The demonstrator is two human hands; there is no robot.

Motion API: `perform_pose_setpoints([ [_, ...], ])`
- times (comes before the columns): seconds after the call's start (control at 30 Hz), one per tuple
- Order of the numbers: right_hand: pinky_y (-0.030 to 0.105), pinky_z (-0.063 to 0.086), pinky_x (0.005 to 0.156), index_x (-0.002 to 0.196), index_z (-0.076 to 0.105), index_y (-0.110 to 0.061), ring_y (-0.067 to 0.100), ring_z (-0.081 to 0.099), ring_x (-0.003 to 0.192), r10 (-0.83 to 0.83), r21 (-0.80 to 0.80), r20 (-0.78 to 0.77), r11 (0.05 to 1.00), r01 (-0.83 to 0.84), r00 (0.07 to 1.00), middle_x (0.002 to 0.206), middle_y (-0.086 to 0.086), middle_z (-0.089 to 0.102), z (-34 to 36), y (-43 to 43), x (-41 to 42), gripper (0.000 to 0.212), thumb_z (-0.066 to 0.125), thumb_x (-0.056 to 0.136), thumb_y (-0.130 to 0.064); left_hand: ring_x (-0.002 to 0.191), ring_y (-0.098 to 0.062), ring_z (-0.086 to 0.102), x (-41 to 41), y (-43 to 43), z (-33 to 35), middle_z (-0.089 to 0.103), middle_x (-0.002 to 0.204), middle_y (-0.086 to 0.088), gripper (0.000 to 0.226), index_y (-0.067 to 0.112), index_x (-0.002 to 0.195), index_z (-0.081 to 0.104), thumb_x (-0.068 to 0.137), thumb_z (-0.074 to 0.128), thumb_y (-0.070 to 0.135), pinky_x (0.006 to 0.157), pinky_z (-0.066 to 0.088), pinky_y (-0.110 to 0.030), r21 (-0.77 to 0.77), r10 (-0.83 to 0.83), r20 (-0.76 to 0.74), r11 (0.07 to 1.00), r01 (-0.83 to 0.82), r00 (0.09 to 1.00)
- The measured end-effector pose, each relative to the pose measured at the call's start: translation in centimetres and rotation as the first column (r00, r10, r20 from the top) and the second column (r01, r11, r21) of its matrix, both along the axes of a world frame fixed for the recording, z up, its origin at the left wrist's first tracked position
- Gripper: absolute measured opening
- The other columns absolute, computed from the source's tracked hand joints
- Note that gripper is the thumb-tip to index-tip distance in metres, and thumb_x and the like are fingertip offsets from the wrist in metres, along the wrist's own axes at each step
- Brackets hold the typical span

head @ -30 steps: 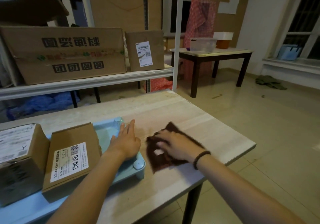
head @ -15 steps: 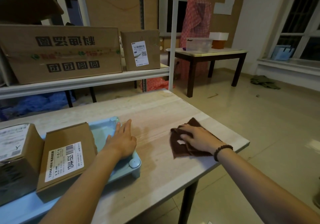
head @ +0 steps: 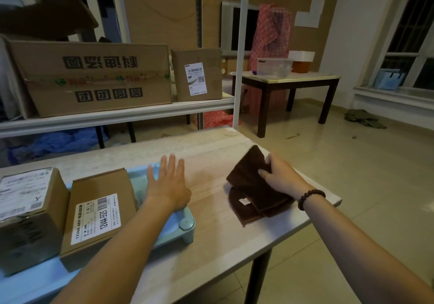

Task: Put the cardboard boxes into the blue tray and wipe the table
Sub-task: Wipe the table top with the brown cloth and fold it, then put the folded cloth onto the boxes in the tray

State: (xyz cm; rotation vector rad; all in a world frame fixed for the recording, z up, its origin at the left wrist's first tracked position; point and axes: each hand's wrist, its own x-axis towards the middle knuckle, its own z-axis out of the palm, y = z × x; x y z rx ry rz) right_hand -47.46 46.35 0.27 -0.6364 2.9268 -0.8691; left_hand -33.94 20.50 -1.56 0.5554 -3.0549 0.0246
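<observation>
Cardboard boxes (head: 98,212), two in number, are found inside the blue tray (head: 186,231) at 8 o'clock in the view. A flat labelled one is set just beside a taller box (head: 28,214) at its 9 o'clock, so the loading part of the task is judged done. The tray itself is placed on the tabletop (head: 211,153) with its near right corner at about 6 o'clock from the left hand (head: 168,186).

That hand is laid palm-down on the tray's right end. Its grip is spread, the fingers straight and pointed toward 12 o'clock, and nothing is clasped. The tray is probably being steadied in this way so that it is not nudged along while the surface beside it is wiped.

At 3 o'clock from the left hand, near the tabletop's right edge, the brown cloth (head: 251,186) is found. Its lower folds are rested on the wood, while its far edge is raised. That raised edge is pinched in the grip of the right hand (head: 284,179), thumb on the near face and fingers behind. The cloth is likely being gathered or refolded so that a fresh face can be presented for wiping. A bead bracelet (head: 310,198) is worn at that wrist.

Further out, at 11 o'clock, a shelf (head: 112,115) is loaded with a large printed carton (head: 94,76) and a smaller carton (head: 197,76). These are not judged part of the job.
</observation>
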Motion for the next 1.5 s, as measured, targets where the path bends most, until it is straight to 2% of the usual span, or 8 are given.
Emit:
perform_pose_setpoints([
  [0.13, 0.023, 0.052, 0.065, 0.096, 0.046, -0.028, 0.007, 0.061, 0.088, 0.174, -0.223, -0.19, 0.951, -0.215, 0.966, 0.097, -0.007, 0.062, 4.9, -2.0, 2.4, 0.025, 0.068, 0.094, -0.018, 0.153, -0.027, -0.001, -0.8, 2.5, 2.4, -0.003, 0.167, -0.008, 0.097, 0.016, 0.158, -0.001, 0.09, 0.046, 0.067, 0.121, 0.008, -0.048, 0.368, 0.037, -0.385, 0.922, 0.117, 0.922],
  [0.23, 0.018, 0.052, 0.056, 0.099, 0.045, -0.02, 0.003, 0.068, 0.076, 0.248, -0.41, -0.253, 0.848, -0.336, 0.935, 0.088, -0.008, 0.065, 7.7, -3.5, 4.2, 0.031, 0.075, 0.089, -0.015, 0.149, -0.032, 0.019, -0.6, 4.2, 4.3, 0.012, 0.165, -0.01, 0.13, 0.023, 0.157, -0.004, 0.061, 0.066, 0.076, 0.117, 0.022, -0.046, 0.869, 0.307, -0.374, 0.445, 0.215, 0.875],
  [0.37, 0.019, 0.055, 0.057, 0.101, 0.043, -0.013, 0.007, 0.071, 0.073, 0.322, -0.62, -0.242, 0.674, -0.402, 0.915, 0.089, -0.001, 0.065, 10.4, -4.3, 6.4, 0.035, 0.075, 0.088, -0.01, 0.136, -0.027, 0.048, 0.2, 3.7, 4.5, 0.05, 0.148, -0.009, 0.111, 0.017, 0.154, 0.024, 0.069, 0.072, 0.069, 0.116, 0.029, -0.044, 0.905, 0.315, -0.205, -0.3, 0.301, 0.927],
  [0.5, 0.024, 0.057, 0.062, 0.102, 0.045, -0.017, 0.012, 0.073, 0.076, 0.309, -0.74, -0.184, 0.581, -0.339, 0.933, 0.091, 0.001, 0.068, 11.7, -5.3, 7.7, 0.035, 0.077, 0.087, -0.013, 0.115, -0.03, 0.065, 2.4, 3.0, 5.7, 0.068, 0.126, -0.014, 0.047, 0.009, 0.129, 0.062, 0.091, 0.063, 0.037, 0.104, 0.045, -0.045, 0.813, 0.263, -0.228, -0.479, 0.332, 0.937],
  [1.03, 0.039, 0.059, 0.082, 0.117, 0.047, -0.021, 0.028, 0.068, 0.098, 0.408, -0.761, 0.328, 0.649, -0.018, 0.852, 0.112, 0.014, 0.064, 6.8, -22.1, 13.9, 0.036, 0.07, 0.091, -0.013, 0.082, -0.032, 0.071, 14.2, -12.5, 12.8, 0.071, 0.096, -0.019, 0.038, 0.0, 0.108, 0.064, 0.073, 0.077, 0.007, 0.068, 0.06, -0.041, 0.954, 0.738, -0.221, 0.298, -0.014, 0.638],
  [1.13, 0.044, 0.051, 0.1, 0.132, 0.04, -0.02, 0.031, 0.059, 0.118, 0.395, -0.438, 0.247, 0.86, -0.262, 0.885, 0.129, 0.015, 0.058, 4.4, -24.3, 16.1, 0.045, 0.066, 0.095, -0.024, 0.119, -0.037, 0.055, 16.2, -14.2, 11.9, 0.056, 0.133, -0.019, 0.077, 0.002, 0.13, 0.052, 0.068, 0.081, 0.036, 0.091, 0.05, -0.041, 0.575, 0.672, -0.23, 0.677, -0.459, 0.704],
  [1.23, 0.051, 0.015, 0.124, 0.156, 0.027, -0.017, 0.026, 0.01, 0.156, 0.464, -0.066, -0.117, 0.878, -0.473, 0.878, 0.168, 0.008, 0.016, 1.9, -25.6, 19.6, 0.057, 0.044, 0.105, -0.036, 0.149, -0.031, 0.018, 17.9, -13.8, 9.3, 0.022, 0.162, -0.008, 0.074, 0.02, 0.152, 0.029, 0.09, 0.057, 0.051, 0.115, 0.027, -0.053, 0.197, 0.38, -0.363, 0.924, -0.329, 0.85],
  [1.5, 0.051, 0.004, 0.125, 0.155, 0.031, -0.03, 0.016, 0.014, 0.155, 0.625, 0.105, -0.15, 0.78, -0.617, 0.766, 0.166, -0.004, 0.027, 0.7, -26.7, 22.4, 0.05, 0.02, 0.108, -0.042, 0.152, -0.025, 0.004, 19.1, -12.1, 6.8, 0.006, 0.167, 0.0, 0.057, 0.035, 0.153, 0.028, 0.1, 0.021, 0.057, 0.12, 0.002, -0.057, 0.002, 0.228, -0.106, 0.973, -0.23, 0.968],
])
